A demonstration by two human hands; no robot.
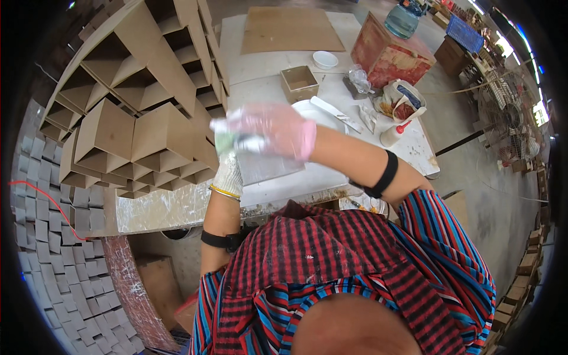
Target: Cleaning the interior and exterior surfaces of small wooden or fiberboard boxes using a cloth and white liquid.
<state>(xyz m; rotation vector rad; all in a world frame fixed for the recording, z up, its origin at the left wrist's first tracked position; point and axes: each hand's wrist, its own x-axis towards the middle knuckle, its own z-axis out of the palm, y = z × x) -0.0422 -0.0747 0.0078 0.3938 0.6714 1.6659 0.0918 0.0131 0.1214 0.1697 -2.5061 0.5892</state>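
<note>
My right hand (266, 130), in a thin clear plastic glove with a pink cuff, is smeared by motion above the table. A blurred white and pale green shape (228, 141) shows at its fingertips; I cannot make out what it is. My left hand (228, 176) wears a white knitted glove with a yellow-edged cuff and comes up just beneath the right. Its fingers are hidden behind that shape and the right hand. A grey flat panel (275, 170) lies on the table below my hands. Beyond my right wrist, a white flat tool (336, 113) rests across a partly hidden white dish (307, 109).
Open brown cardboard boxes (163, 133) are stacked high at the left. An open small box (299, 83), a white bowl (325, 60), a red-tipped bottle (393, 135) and a cloth bag (404, 100) stand on the white table (239, 65). A fan (510, 115) is at the right.
</note>
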